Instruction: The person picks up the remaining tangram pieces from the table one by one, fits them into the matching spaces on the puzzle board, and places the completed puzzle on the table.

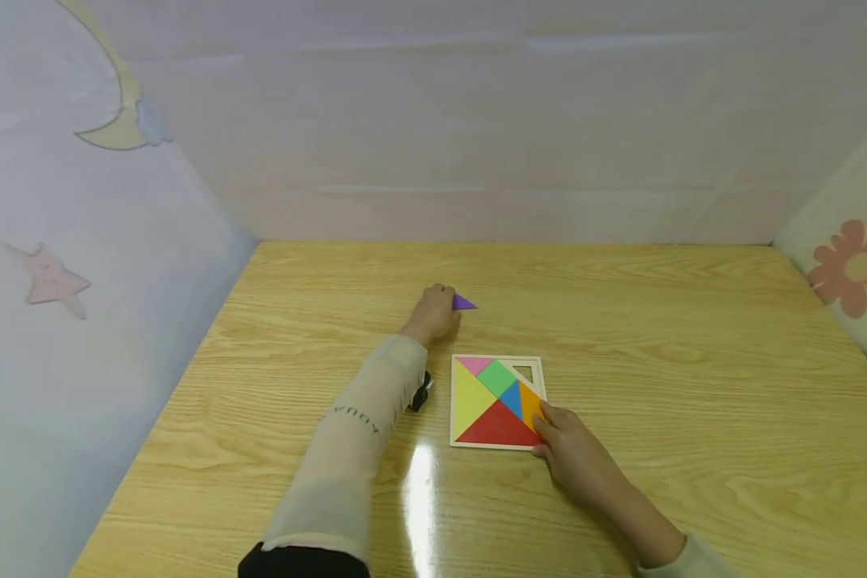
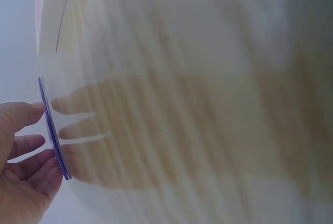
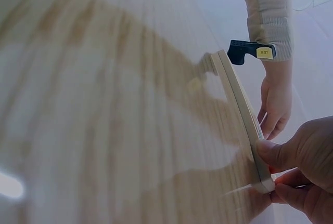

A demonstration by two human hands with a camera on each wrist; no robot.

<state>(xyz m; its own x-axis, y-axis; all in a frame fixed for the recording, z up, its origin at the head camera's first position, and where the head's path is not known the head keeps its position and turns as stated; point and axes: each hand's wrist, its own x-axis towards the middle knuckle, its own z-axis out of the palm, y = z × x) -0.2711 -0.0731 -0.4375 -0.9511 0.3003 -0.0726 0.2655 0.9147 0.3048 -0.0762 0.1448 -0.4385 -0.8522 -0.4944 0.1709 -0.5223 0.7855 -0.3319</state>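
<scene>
My left hand (image 1: 433,315) reaches forward and pinches a flat purple triangle (image 1: 465,303) between thumb and fingers at the table surface. Seen edge-on in the left wrist view, the purple triangle (image 2: 54,133) is a thin strip against the fingertips. Closer to me lies a square tangram tray (image 1: 452,401) with a pale rim, and my right hand (image 1: 578,457) grips its lower right corner. It holds pink, green, yellow, blue, orange and red pieces. A triangular opening (image 1: 526,374) shows at its upper right. In the right wrist view, thumb and fingers hold the tray's edge (image 3: 242,104).
The wood-grain table (image 1: 657,321) meets a pale backdrop (image 1: 477,144) at the back and sides. A small black strap device (image 1: 421,393) sits at the left wrist. Light glares off the table (image 1: 421,498) near the front.
</scene>
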